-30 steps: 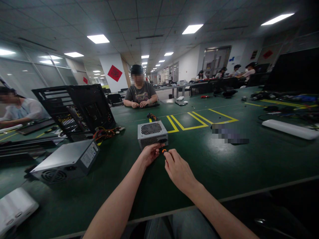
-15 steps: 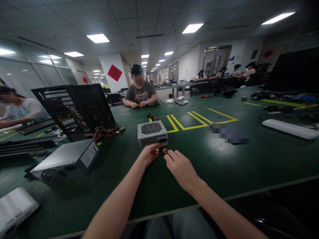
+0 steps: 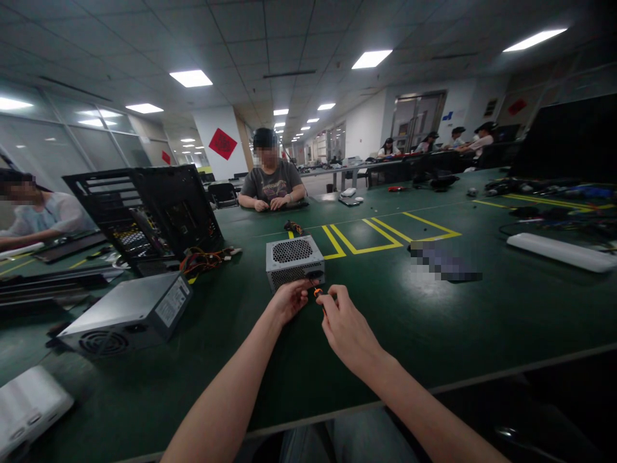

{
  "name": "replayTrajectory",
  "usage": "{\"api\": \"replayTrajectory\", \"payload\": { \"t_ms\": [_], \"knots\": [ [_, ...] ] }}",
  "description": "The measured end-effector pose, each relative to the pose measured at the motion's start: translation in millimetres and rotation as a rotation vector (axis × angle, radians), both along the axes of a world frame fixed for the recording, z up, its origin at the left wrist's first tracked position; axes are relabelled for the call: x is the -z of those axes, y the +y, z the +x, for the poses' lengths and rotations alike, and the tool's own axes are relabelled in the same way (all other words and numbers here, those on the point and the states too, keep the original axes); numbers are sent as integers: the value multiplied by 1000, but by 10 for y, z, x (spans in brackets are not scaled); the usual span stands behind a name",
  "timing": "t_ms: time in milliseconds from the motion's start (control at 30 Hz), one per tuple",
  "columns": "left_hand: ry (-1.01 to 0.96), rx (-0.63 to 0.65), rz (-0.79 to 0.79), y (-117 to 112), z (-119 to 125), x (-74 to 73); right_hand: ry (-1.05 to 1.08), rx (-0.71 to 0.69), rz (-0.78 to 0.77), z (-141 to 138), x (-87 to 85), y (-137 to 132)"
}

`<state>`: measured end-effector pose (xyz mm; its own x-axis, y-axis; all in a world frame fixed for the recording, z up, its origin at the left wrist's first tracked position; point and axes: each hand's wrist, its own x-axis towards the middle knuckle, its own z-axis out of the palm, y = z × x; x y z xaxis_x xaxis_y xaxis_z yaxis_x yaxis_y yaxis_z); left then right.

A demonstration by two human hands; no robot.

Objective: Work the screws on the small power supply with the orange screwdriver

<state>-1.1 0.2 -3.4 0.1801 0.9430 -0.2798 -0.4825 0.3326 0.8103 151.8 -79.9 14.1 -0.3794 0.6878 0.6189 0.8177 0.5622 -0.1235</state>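
A silver computer power supply (image 3: 294,257) with a perforated top and side stands on the green table, its dark socket facing me at the right. My left hand (image 3: 289,299) is at its near face, fingers curled and the index finger reaching towards the socket. Whether those fingers pinch something small cannot be made out. In my right hand (image 3: 344,325) is a screwdriver (image 3: 318,292) with an orange and black handle, gripped between thumb and fingers. Its thin shaft points at the power supply near the socket and my left fingertips. The exact tip contact is too small to see.
To the left lie a second power supply (image 3: 130,315), a black computer case (image 3: 144,212) with loose cables (image 3: 205,257), and a white device (image 3: 31,408). A white bar (image 3: 562,251) and a blurred-out object (image 3: 443,262) lie right. A person (image 3: 272,177) sits opposite.
My right hand has turned slightly on the screwdriver handle, its knuckles now higher and the fingers shifted. The left hand and the power supply stay in place.
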Motion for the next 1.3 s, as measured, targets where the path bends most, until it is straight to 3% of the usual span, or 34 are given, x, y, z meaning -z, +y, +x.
{"api": "replayTrajectory", "payload": {
  "t_ms": [133, 333, 667, 900, 1167, 1300],
  "knots": [
    [16, 16, 2, 1, -1, 9, -93, -49, 76, -6, 19, 27],
    [21, 15, -11, 6, -6, 7, -61, 28, 224, 24, 74, 113],
    [-2, 8, -13, -16, 14, -21, -19, -92, 207, 43, 160, 97],
    [-22, 2, -31, -31, 29, -60, -13, 4, 211, 55, 180, 114],
    [-33, 21, -11, -4, -1, -2, 14, -97, 207, 31, 145, 88],
    [-31, 2, -17, 10, -4, 13, 16, -52, 231, 20, 171, 117]
  ]
}}
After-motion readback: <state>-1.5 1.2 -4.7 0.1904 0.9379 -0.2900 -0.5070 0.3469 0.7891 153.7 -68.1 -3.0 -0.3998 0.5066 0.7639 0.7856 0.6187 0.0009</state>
